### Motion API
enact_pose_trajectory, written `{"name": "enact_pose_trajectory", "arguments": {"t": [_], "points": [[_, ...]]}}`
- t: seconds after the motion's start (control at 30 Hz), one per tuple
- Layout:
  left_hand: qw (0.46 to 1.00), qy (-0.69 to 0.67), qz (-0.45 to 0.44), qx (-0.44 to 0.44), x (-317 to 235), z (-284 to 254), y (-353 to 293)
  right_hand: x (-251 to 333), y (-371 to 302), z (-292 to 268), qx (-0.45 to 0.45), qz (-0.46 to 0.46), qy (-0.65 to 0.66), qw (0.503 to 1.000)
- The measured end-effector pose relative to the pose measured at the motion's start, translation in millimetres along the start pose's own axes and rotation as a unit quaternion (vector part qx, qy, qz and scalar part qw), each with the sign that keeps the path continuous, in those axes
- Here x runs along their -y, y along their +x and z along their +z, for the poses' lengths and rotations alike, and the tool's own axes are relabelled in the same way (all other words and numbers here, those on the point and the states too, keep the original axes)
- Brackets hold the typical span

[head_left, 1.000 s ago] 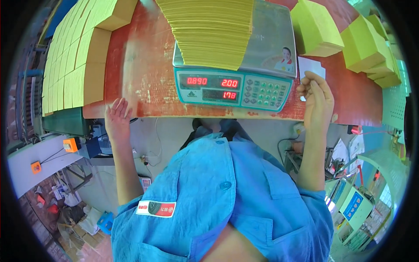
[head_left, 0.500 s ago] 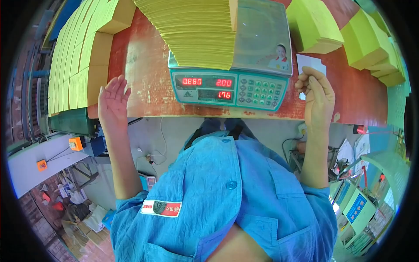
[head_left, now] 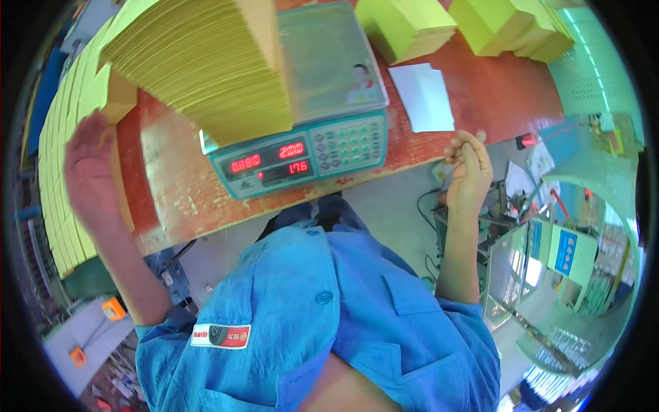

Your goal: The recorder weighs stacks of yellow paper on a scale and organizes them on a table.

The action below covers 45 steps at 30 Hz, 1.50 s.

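My left hand (head_left: 93,172) is raised, open and a little blurred, with its fingers extended. It passes in front of the long rows of stacked yellow paper (head_left: 65,185) at the left, and whether it touches them I cannot tell. My right hand (head_left: 470,168) hovers by the table's front edge, fingers curled in toward the thumb, nothing visible in them. Just beyond it lie a few white sheets (head_left: 422,99). Between my hands, a digital scale (head_left: 302,161) with lit red figures bears a tall, leaning stack of yellow paper (head_left: 206,75) on the left of its metal plate.
More yellow stacks (head_left: 408,27) stand at the back right, with others (head_left: 508,27) farther right. The worn red tabletop (head_left: 171,199) ends just before my body. Below the left corner are orange switch boxes (head_left: 113,309); a pale green machine (head_left: 576,240) stands at the right.
The view has turned, so the table appears tilted and shifted left. My left hand has moved outward to the left rows; my right hand stays curled, now nearer the table edge.
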<state>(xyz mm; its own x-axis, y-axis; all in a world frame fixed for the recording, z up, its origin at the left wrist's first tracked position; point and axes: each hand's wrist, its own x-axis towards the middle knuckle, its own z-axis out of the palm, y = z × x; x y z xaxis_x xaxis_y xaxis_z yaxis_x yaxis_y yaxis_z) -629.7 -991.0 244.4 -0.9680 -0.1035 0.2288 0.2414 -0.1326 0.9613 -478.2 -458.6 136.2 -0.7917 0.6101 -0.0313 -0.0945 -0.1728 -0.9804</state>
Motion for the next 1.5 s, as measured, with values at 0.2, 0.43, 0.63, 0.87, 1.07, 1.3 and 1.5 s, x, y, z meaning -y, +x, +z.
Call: {"name": "enact_pose_trajectory", "arguments": {"t": [0.2,0.43,0.63,0.87,1.07,1.3,1.5], "points": [[0.982,0.117,0.106,-0.102,11,4,38,-3,-23,4,-0.103,0.028,-0.064,0.992],[0.983,0.179,0.03,-0.024,74,-24,109,-37,-55,26,0.085,0.03,-0.116,0.989],[0.854,0.475,0.199,0.068,118,-30,215,-84,-77,32,-0.077,0.074,-0.061,0.992],[0.808,0.426,0.301,0.275,215,49,297,-117,-98,59,-0.204,0.099,-0.023,0.974],[0.732,0.564,0.274,0.266,237,64,324,-118,-96,62,-0.21,0.093,-0.02,0.973],[0.737,0.556,0.256,0.286,236,66,331,-121,-90,59,-0.2,0.071,0.002,0.977],[0.721,0.59,0.248,0.266,238,75,328,-119,-89,53,-0.176,0.088,-0.006,0.98]]}}
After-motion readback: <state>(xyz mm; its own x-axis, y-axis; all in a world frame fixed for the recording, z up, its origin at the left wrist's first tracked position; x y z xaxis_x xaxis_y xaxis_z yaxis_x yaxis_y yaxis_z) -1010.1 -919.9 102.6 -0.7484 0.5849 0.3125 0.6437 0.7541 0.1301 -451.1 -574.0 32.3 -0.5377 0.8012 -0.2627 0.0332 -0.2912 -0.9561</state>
